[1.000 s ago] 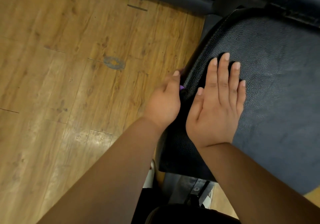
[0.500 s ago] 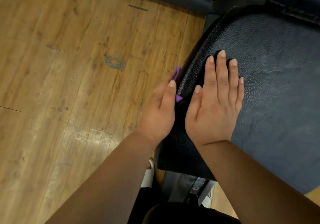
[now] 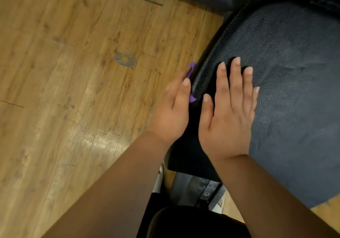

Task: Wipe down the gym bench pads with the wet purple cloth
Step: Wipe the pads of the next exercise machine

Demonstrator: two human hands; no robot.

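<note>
Left hand (image 3: pixel 173 116) — purple cloth (image 3: pixel 191 70) against pad (image 3: pixel 294 72)

Warm, even indoor light fills the view, probably from overhead, though no lamp shows. The wooden floor (image 3: pixel 73 90) carries a soft pale patch of glare in its near part, where the grain washes out. Its boards bow slightly towards the left edge from the wide lens. The black bench pad (image 3: pixel 294 72) catches a dull sheen along its pebbled far-left edge and looks greyish further right. The left hand (image 3: pixel 173 112) is smeared by motion blur, its fingertips ghosted. The right hand (image 3: pixel 228 116) is sharper, with a small dark shadow just beyond its fingers. Deep shadow lies under the pad's near end.
</note>
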